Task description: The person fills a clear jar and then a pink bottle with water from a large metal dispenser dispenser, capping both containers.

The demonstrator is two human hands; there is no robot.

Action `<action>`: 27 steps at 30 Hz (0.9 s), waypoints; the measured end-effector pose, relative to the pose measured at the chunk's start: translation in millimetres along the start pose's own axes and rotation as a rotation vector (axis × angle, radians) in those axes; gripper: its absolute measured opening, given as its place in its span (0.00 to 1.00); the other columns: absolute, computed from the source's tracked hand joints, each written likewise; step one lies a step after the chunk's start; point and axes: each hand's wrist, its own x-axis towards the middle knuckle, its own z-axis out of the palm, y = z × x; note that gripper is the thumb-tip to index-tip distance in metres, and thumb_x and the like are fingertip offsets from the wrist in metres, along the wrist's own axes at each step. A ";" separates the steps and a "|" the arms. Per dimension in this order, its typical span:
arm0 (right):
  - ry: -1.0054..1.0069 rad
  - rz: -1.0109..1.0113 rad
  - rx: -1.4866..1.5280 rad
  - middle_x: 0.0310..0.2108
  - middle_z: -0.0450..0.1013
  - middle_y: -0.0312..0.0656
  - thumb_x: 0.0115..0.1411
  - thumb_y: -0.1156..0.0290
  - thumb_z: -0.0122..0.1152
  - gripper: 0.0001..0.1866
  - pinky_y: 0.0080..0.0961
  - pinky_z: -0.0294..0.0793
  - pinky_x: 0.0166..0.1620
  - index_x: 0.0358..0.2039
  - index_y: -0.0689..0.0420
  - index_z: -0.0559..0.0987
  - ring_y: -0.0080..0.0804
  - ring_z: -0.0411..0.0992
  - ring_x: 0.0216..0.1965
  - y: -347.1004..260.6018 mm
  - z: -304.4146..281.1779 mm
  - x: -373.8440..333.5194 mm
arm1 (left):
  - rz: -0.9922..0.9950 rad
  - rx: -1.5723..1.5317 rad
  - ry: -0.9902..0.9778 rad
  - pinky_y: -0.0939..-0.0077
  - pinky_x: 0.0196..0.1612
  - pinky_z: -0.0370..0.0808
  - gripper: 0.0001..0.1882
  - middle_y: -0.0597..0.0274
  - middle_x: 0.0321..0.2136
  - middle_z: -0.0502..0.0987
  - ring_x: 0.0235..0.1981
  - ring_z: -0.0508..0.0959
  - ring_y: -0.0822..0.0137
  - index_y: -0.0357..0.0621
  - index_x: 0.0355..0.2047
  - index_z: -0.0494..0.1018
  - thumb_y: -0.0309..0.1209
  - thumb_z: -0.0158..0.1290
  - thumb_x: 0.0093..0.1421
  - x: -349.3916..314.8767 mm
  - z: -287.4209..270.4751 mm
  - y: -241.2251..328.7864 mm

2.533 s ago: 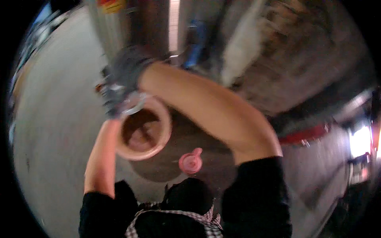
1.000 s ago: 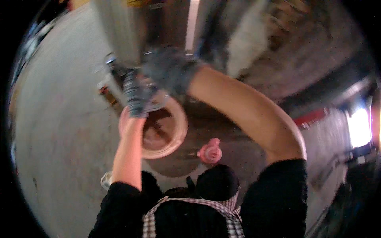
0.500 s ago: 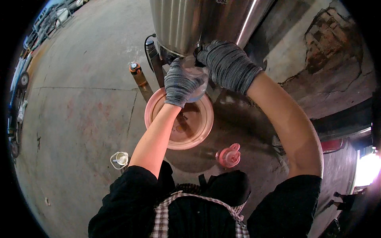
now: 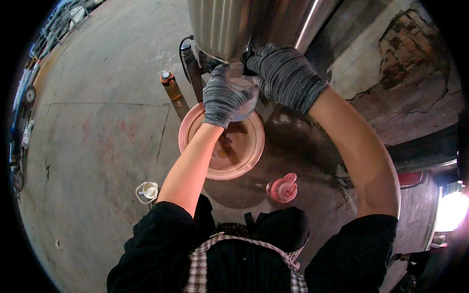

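My left hand (image 4: 222, 97), in a grey knit glove, is closed around a clear plastic container (image 4: 248, 108) with a round open mouth. It holds the container just below a black tap (image 4: 247, 59) at the bottom of a large stainless steel barrel (image 4: 234, 29). My right hand (image 4: 288, 75), gloved alike, has its fingers closed on the tap beside the container's mouth. A pink basin (image 4: 183, 141) lies below both hands on the floor, partly covered by my left forearm. Whether liquid runs from the tap, I cannot tell.
Left of the basin stands an amber bottle with an orange and black cap (image 4: 167, 78). A pink-lidded bottle (image 4: 282, 189) and a white-lidded bottle with a loop handle (image 4: 147, 192) stand near me. A wall with exposed brick (image 4: 408, 46) rises on the right.
My right hand has shifted slightly up and right while staying at the tap. The left hand and the clear container have risen a little. Nothing was let go.
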 end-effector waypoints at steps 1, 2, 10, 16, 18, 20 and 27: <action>0.002 -0.001 0.034 0.35 0.72 0.45 0.49 0.67 0.58 0.15 0.37 0.71 0.45 0.38 0.57 0.75 0.43 0.70 0.41 0.2 0.1 0.5 | -0.015 -0.023 0.002 0.65 0.44 0.74 0.37 0.50 0.36 0.77 0.38 0.78 0.54 0.44 0.42 0.70 0.49 0.67 0.32 -0.7 -2.1 3.5; 0.003 -0.001 0.068 0.35 0.72 0.45 0.49 0.67 0.58 0.15 0.37 0.71 0.45 0.38 0.57 0.75 0.43 0.70 0.41 0.3 -0.7 0.6 | -0.045 -0.058 0.009 0.66 0.44 0.74 0.38 0.51 0.36 0.77 0.38 0.78 0.54 0.44 0.42 0.70 0.50 0.67 0.32 -3.0 -4.3 7.1; 0.003 -0.009 0.042 0.36 0.72 0.44 0.50 0.66 0.58 0.15 0.37 0.70 0.45 0.39 0.56 0.75 0.42 0.70 0.41 2.2 -1.1 0.2 | -0.066 -0.047 -0.031 0.66 0.44 0.74 0.38 0.50 0.35 0.77 0.38 0.78 0.54 0.43 0.42 0.71 0.51 0.67 0.32 1.1 2.3 -10.2; -0.040 0.037 0.072 0.36 0.72 0.45 0.50 0.67 0.58 0.15 0.37 0.70 0.46 0.39 0.56 0.75 0.41 0.70 0.41 4.5 -2.1 -2.1 | -0.104 -0.060 -0.162 0.75 0.50 0.68 0.24 0.60 0.41 0.75 0.43 0.74 0.66 0.42 0.44 0.65 0.30 0.60 0.47 -5.7 -2.8 9.6; -0.014 0.019 0.044 0.36 0.72 0.45 0.50 0.67 0.59 0.15 0.37 0.70 0.46 0.39 0.56 0.75 0.41 0.70 0.41 6.7 0.8 -3.7 | -0.105 -0.047 -0.167 0.74 0.50 0.67 0.25 0.60 0.41 0.75 0.43 0.74 0.66 0.42 0.44 0.65 0.31 0.61 0.47 -5.5 -4.0 13.6; -0.011 0.014 0.061 0.36 0.73 0.45 0.50 0.67 0.59 0.15 0.36 0.71 0.46 0.39 0.56 0.75 0.41 0.70 0.41 6.8 0.8 -2.6 | -0.106 -0.032 -0.170 0.74 0.51 0.67 0.25 0.60 0.41 0.75 0.44 0.73 0.66 0.42 0.44 0.65 0.31 0.61 0.46 -5.0 -5.9 15.6; 0.014 -0.009 0.074 0.36 0.73 0.44 0.49 0.67 0.60 0.15 0.36 0.71 0.45 0.39 0.56 0.75 0.41 0.70 0.41 9.2 3.2 -4.1 | -0.026 0.110 -0.181 0.73 0.54 0.62 0.22 0.62 0.42 0.74 0.47 0.71 0.65 0.44 0.44 0.67 0.35 0.58 0.49 -5.4 5.5 -4.7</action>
